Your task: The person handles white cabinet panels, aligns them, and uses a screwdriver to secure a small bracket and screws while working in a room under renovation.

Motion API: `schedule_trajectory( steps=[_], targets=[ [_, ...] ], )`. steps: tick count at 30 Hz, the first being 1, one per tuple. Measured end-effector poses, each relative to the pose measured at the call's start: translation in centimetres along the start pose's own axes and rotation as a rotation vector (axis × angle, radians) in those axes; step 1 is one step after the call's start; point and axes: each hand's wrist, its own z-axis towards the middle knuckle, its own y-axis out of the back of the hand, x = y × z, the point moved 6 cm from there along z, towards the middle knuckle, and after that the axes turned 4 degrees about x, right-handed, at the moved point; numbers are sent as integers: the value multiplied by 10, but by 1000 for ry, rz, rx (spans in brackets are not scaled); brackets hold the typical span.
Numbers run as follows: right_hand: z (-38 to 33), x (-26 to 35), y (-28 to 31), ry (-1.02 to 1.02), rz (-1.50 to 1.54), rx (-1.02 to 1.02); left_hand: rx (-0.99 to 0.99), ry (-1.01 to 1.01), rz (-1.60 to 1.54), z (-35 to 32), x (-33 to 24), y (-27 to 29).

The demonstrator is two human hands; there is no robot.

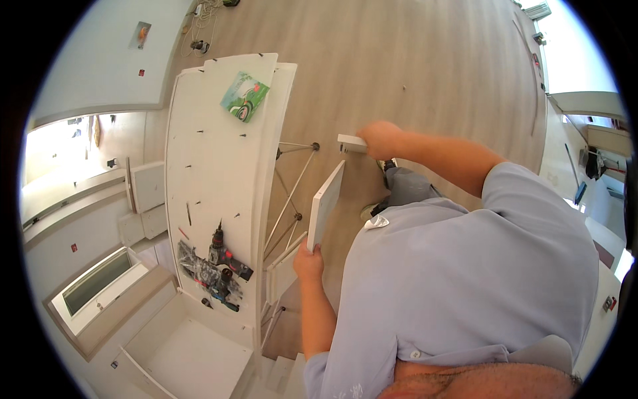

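My left hand [309, 261] grips the lower end of a narrow white board [325, 206], which stands tilted just right of the work table. Small marks show along the board's edge. My right hand [382, 138], slightly blurred, is closed around a second, shorter-looking white board [352, 142] above and to the right of the first. Dark holes or fittings show at that piece's end, and my hand covers the rest of it. A gap separates the two boards.
On my left a white table top [219, 153] rests on metal trestle legs [292, 193]. It carries scattered screws, a green packet [244, 96], a cordless drill [219, 246] and a clear plastic bag of parts [199, 266]. A white cabinet box [193, 346] stands at lower left; cables [199, 23] lie beyond.
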Motion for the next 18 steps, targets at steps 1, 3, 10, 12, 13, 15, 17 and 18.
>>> schedule_trajectory(
  steps=[1,3,10,12,13,15,17,18],
  targets=[
    [-1,-2,-2,8,19,-1,-8,-22,-9,-3,2,-4],
    [-4,-4,-7,11,46,-5,-8,-35,-26,-3,0,-6],
    [-11,2,-23,8,92,-18,12,16,-37,0,-6,-4],
    [-11,2,-23,1,105,-25,3,23,-25,0,-7,-4],
    [-11,2,-22,-1,116,-31,0,25,-17,-1,-9,-4],
    [-12,2,-22,-2,133,-34,-5,12,-48,-3,-8,-6],
    [-12,3,-23,-2,146,-27,-11,-18,-128,-5,-5,-13],
    [-11,4,-22,-10,140,-24,-8,-23,-115,-6,-8,-14]
  ],
)
